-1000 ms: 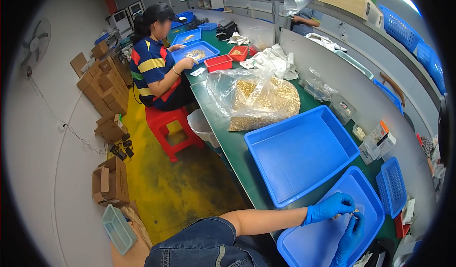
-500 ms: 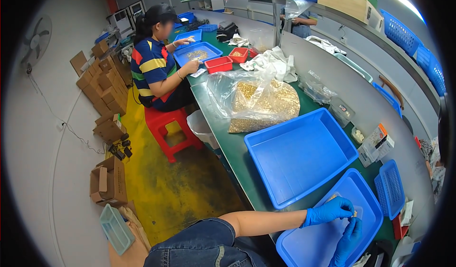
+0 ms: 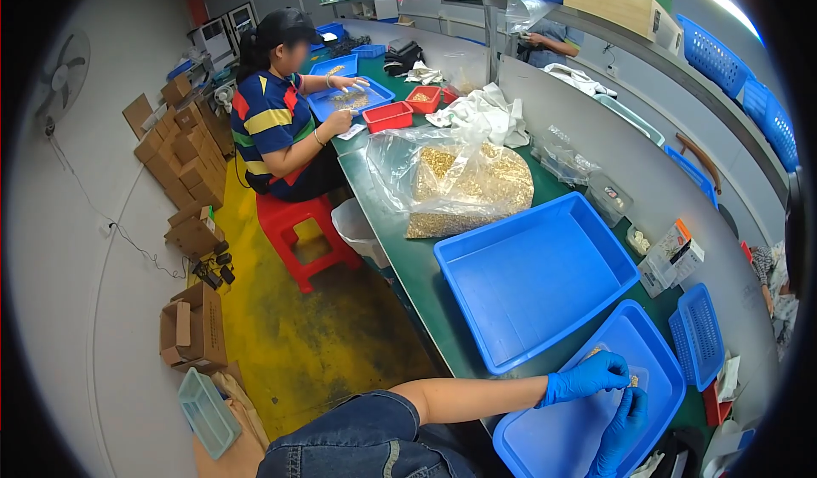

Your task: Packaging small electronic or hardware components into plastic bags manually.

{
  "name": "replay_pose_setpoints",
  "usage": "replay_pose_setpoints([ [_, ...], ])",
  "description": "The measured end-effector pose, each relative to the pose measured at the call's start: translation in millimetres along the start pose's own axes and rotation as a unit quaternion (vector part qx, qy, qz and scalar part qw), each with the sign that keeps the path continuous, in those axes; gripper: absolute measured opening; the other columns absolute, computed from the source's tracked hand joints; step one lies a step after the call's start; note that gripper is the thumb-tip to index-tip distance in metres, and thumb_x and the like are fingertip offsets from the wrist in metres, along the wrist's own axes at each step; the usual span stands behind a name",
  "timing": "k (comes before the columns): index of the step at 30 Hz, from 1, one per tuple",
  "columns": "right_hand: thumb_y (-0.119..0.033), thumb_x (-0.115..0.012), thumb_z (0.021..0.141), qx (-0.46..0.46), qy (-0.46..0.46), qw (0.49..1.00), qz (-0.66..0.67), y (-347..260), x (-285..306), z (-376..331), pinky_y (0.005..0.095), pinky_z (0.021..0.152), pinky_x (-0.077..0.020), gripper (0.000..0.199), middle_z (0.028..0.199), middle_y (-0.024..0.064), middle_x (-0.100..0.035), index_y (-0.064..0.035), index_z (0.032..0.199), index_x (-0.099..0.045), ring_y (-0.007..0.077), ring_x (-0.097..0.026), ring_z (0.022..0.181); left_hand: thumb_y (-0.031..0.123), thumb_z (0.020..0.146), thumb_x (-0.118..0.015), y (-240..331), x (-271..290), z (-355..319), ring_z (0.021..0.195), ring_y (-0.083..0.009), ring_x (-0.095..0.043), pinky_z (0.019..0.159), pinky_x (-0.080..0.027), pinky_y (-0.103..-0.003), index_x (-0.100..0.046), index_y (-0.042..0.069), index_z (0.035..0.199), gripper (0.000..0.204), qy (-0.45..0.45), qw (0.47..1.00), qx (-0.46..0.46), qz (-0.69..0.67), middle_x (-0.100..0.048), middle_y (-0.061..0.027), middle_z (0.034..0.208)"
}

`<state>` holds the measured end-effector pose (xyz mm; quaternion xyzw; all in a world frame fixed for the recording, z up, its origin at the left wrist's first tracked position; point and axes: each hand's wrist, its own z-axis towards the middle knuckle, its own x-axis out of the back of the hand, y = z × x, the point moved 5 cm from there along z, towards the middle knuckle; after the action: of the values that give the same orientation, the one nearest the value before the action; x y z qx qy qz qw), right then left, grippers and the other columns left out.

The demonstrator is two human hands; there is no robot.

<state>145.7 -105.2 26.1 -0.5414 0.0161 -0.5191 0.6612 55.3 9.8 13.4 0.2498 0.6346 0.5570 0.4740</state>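
Both my hands wear blue gloves and are held over the near blue tray (image 3: 545, 431). My left hand (image 3: 591, 376) reaches in from the left with its fingertips pinched together. Just below it, my right hand (image 3: 625, 431) points upward, its fingers closed and almost meeting the left fingertips. Whatever is between the fingers is too small to make out. Under the hands sits a translucent shallow container (image 3: 644, 378), partly covered by them. Small gold-coloured pieces (image 3: 633, 382) show in it beside the fingertips.
Beyond lies a larger blue tray (image 3: 536, 282), then a clear bag of gold-coloured pieces (image 3: 477, 180). A blue basket (image 3: 699, 333) and a white box (image 3: 672, 257) stand along the divider. A co-worker (image 3: 281, 121) sits farther up the bench on a red stool (image 3: 302, 231).
My hands stay over the tray with only a slight shift of the fingers. The co-worker's far hand has moved a little toward the right. The whole view has shifted slightly.
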Motion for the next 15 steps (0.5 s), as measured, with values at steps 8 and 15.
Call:
replay_pose_setpoints([
  [8, -0.009, -0.054, 0.091, -0.137, -0.031, 0.989, 0.051, -3, 0, 2, 0.0235, 0.057, -0.037, 0.01, 0.073, 0.0045, -0.055, -0.0002, 0.088, -0.057, 0.0095, -0.045, 0.065, 0.015, 0.083, -0.059, 16, 0, -8, 0.068, -0.0076, -0.051, 0.064, -0.043, -0.022, -0.062, 0.001, 0.084, 0.015, 0.015, 1.0, 0.026, -0.007, -0.059, -0.0037, 0.077],
  [15, -0.01, -0.053, 0.091, -0.053, -0.012, 0.998, 0.044, -10, -1, -1, 0.0238, 0.056, -0.0365, 0.011, 0.071, 0.003, -0.054, 0.0, 0.088, -0.058, 0.0087, -0.044, 0.064, 0.015, 0.083, -0.061, -2, 10, -2, 0.069, -0.0086, -0.053, 0.065, -0.045, -0.023, -0.063, 0.001, 0.08, 0.014, 0.038, 0.997, -0.055, -0.043, -0.061, -0.0047, 0.077],
])
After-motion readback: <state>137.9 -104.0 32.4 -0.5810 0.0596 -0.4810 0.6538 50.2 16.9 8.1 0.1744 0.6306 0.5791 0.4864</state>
